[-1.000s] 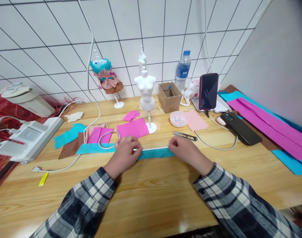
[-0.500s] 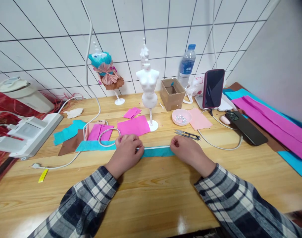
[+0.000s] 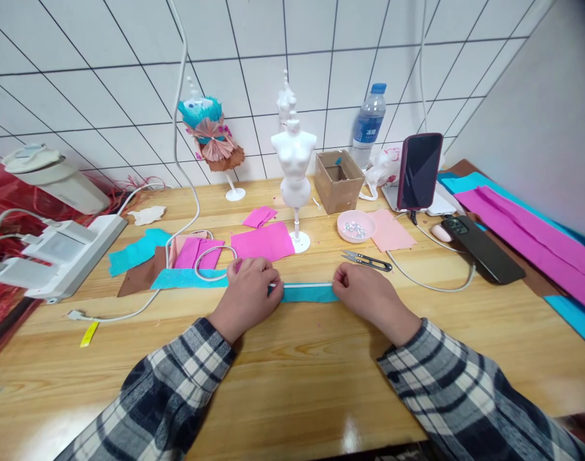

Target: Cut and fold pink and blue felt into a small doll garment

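While hands (image 3: pixel 249 289) (image 3: pixel 365 291) seemingly pinch it, a blue strip (image 3: pixel 309 294) stretches between.

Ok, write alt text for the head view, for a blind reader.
The left hand and right hand grip a blue strip edged in white, at a wooden table. Beyond it stand a white mannequin, a cardboard box and a water bottle.

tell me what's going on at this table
A person in plaid sleeves has both hands on a narrow blue strip. The left hand and the right hand pinch it just above the wooden table or on it, with a thin white line along its far edge. Behind them stands a bare white mannequin, and further left a decorated mannequin. Small snips lie just beyond the right hand, near a pink bowl.
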Demonstrator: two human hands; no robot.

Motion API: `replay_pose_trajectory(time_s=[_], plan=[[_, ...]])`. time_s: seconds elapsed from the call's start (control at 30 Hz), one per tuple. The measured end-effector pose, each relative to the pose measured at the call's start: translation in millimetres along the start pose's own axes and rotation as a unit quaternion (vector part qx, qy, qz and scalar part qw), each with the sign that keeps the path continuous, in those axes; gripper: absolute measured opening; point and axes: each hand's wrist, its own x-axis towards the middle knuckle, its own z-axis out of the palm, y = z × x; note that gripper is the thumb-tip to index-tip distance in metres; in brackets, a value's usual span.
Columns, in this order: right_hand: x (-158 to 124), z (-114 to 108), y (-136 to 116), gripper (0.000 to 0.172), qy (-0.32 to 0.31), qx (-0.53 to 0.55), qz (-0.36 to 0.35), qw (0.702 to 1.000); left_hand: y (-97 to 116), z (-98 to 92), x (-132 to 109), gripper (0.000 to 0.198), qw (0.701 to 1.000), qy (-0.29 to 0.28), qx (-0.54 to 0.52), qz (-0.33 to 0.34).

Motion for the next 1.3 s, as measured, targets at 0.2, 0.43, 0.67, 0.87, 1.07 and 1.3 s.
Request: replay_pose_trajectory(time_s=[0.2,0.43,0.67,0.87,1.07,1.3], plan=[[3,3,6,0.008,0.016,0.034,-0.023,0.999,-3,-3.2,-1,0.026,1.000,-0.009,-0.005,-0.020],[8,-1,22,0.009,-0.030,0.154,-0.026,0.987,-5,-1.5,-1,0.025,0.999,-0.008,-0.021,-0.023],[10,-5,24,0.013,-0.036,0.165,-0.010,0.986,-2,-3.2,-2,0.025,1.000,-0.012,-0.006,-0.014],[8,-9,23,0.009,0.016,0.110,-0.005,0.994,-2,-2.5,-2,0.024,1.000,-0.007,-0.006,-0.011],[2,-7,12,0.018,0.075,0.080,-0.031,0.994,-3,-2.1,-3,0.023,1.000,-0.009,-0.006,-0.010],[-1,3,4,0.028,0.029,0.011,-0.017,0.999,-1,-5.3,-6,0.027,1.000,-0.008,0.018,-0.014]])
